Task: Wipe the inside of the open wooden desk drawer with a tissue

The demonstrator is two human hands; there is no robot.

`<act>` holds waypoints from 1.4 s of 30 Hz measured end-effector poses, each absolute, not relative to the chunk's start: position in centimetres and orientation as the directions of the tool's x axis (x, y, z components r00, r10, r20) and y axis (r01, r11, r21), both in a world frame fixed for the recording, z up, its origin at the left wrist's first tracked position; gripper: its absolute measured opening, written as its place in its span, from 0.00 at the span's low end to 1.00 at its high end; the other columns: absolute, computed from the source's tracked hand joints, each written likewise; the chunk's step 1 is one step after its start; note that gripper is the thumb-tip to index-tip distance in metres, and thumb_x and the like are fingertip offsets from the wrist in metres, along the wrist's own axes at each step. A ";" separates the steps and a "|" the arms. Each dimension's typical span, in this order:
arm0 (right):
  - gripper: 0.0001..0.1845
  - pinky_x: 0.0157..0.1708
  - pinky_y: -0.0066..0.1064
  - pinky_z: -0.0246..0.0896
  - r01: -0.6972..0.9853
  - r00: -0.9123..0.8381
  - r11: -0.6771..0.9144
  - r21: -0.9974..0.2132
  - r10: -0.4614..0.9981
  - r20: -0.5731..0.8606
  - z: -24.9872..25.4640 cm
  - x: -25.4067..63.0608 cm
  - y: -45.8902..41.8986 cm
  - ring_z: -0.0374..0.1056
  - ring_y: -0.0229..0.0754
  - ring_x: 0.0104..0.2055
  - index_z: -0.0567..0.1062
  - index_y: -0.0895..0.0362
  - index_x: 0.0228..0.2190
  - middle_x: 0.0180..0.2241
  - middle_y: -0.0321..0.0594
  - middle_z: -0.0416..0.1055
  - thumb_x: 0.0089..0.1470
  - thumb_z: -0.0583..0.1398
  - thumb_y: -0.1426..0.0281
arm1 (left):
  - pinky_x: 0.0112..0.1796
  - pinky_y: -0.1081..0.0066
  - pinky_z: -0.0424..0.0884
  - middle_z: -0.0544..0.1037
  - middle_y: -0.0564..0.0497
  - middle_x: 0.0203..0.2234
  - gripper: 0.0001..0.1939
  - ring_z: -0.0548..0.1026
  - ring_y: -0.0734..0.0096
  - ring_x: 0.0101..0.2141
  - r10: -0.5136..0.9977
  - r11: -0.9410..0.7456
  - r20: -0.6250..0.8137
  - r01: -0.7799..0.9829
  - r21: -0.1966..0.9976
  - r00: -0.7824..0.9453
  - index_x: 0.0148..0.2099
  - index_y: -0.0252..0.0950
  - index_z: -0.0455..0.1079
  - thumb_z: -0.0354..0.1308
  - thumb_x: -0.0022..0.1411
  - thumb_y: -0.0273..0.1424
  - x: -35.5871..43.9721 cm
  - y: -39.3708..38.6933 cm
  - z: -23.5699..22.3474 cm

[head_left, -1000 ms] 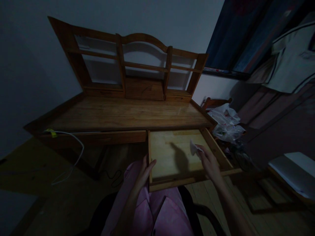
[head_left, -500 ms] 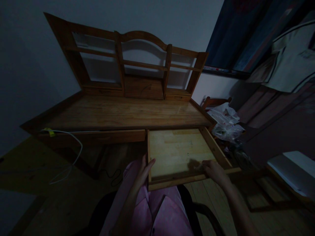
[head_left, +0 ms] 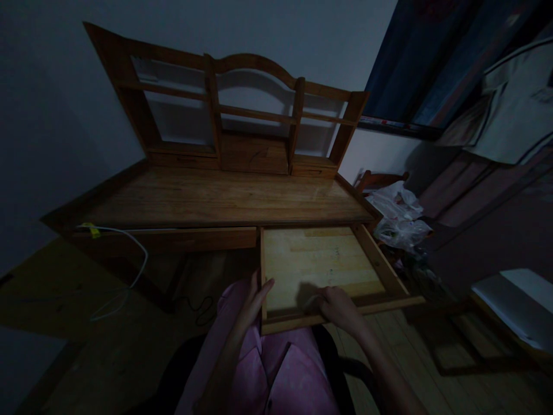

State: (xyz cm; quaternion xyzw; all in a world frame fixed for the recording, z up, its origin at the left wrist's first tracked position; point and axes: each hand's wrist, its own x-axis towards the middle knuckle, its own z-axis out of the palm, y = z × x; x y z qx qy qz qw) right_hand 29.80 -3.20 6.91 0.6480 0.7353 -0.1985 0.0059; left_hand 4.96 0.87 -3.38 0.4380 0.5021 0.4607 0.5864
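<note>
- Shifted leftward along the front of the open drawer [head_left: 302, 253] since the earlier frame: right hand [head_left: 339, 308], uncovering the front right corner.
- Left of the drawer: white cable [head_left: 146, 255].
- At its left wall: left hand [head_left: 252, 302], partly closed around the rim.
- Inside, near the front: pale tissue or cloth [head_left: 311, 300], mostly hidden, seemingly pinched in the right hand.
- Right of it: plastic bags [head_left: 395, 202].

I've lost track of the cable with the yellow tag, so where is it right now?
In the head view, the white cable hangs at the left, its yellow tag by the front edge of the desk.
</note>
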 end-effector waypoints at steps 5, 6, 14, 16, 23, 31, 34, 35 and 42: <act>0.20 0.38 0.30 0.58 0.892 -0.232 0.089 -0.442 0.931 -0.282 6.8 28.1 -2.7 0.74 0.45 0.40 0.83 0.61 0.36 0.37 0.48 0.79 0.55 0.51 0.72 | 0.60 0.67 0.66 0.64 0.42 0.67 0.40 0.66 0.59 0.65 0.985 0.160 -0.148 -0.154 0.975 0.088 0.72 0.37 0.49 0.60 0.66 0.44 4.9 1.0 -4.0; 0.19 0.37 0.29 0.58 0.873 -0.241 0.079 -0.481 0.928 -0.284 6.7 28.2 -2.5 0.74 0.44 0.38 0.83 0.62 0.34 0.35 0.47 0.79 0.54 0.51 0.72 | 0.61 0.67 0.66 0.63 0.42 0.68 0.39 0.65 0.59 0.65 0.987 0.149 -0.136 -0.154 0.977 0.091 0.72 0.38 0.50 0.60 0.66 0.44 4.9 1.0 -4.1; 0.18 0.42 0.30 0.61 0.537 -0.363 0.012 -0.844 0.906 -0.218 5.5 29.6 -2.0 0.72 0.44 0.43 0.80 0.62 0.42 0.41 0.42 0.78 0.56 0.54 0.68 | 0.62 0.69 0.63 0.63 0.42 0.67 0.39 0.64 0.62 0.66 0.989 0.122 -0.108 -0.146 0.982 0.098 0.72 0.38 0.49 0.59 0.66 0.42 5.0 0.7 -3.2; 0.19 0.46 0.32 0.62 0.514 -0.360 0.018 -0.857 0.912 -0.196 5.5 29.8 -2.1 0.72 0.45 0.45 0.77 0.62 0.46 0.44 0.44 0.78 0.59 0.56 0.65 | 0.62 0.69 0.63 0.63 0.42 0.67 0.40 0.64 0.62 0.66 0.986 0.145 -0.133 -0.130 0.981 0.097 0.72 0.38 0.49 0.60 0.65 0.42 5.0 0.7 -2.9; 0.17 0.44 0.33 0.61 0.605 -0.481 0.075 -0.793 0.828 -0.288 5.4 31.4 -1.4 0.71 0.47 0.44 0.80 0.59 0.40 0.40 0.41 0.77 0.58 0.62 0.59 | 0.62 0.68 0.63 0.62 0.42 0.68 0.40 0.64 0.61 0.66 0.987 0.127 -0.117 -0.095 0.987 0.108 0.71 0.37 0.50 0.60 0.65 0.46 4.5 0.8 -3.9; 0.24 0.39 0.32 0.59 0.634 -0.444 0.075 -0.770 0.850 -0.282 6.5 31.5 -1.8 0.70 0.45 0.40 0.82 0.58 0.42 0.38 0.40 0.77 0.62 0.59 0.51 | 0.61 0.66 0.65 0.63 0.41 0.68 0.42 0.64 0.59 0.66 0.986 0.148 -0.135 -0.137 0.979 0.099 0.73 0.38 0.49 0.61 0.64 0.46 4.7 0.8 -3.8; 0.23 0.40 0.31 0.58 0.632 -0.463 0.103 -0.768 0.845 -0.267 6.6 31.4 -1.8 0.69 0.44 0.40 0.81 0.59 0.41 0.37 0.40 0.76 0.62 0.59 0.53 | 0.61 0.66 0.65 0.62 0.40 0.68 0.43 0.65 0.59 0.66 0.984 0.168 -0.158 -0.127 0.978 0.082 0.73 0.37 0.50 0.62 0.63 0.46 4.8 0.9 -3.6; 0.22 0.40 0.31 0.58 0.632 -0.467 0.111 -0.767 0.844 -0.263 6.6 31.4 -1.7 0.69 0.43 0.40 0.81 0.59 0.41 0.37 0.40 0.76 0.62 0.59 0.53 | 0.61 0.66 0.65 0.63 0.40 0.68 0.43 0.65 0.58 0.65 0.985 0.162 -0.153 -0.128 0.978 0.081 0.72 0.37 0.50 0.62 0.63 0.45 4.8 0.9 -3.6; 0.20 0.38 0.30 0.57 0.625 -0.499 0.153 -0.765 0.833 -0.241 6.2 30.8 -1.6 0.69 0.43 0.39 0.80 0.61 0.38 0.35 0.40 0.76 0.63 0.58 0.56 | 0.62 0.67 0.64 0.59 0.39 0.70 0.42 0.61 0.59 0.68 0.988 0.130 -0.120 -0.111 0.985 0.098 0.72 0.35 0.49 0.60 0.63 0.45 4.7 0.8 -3.4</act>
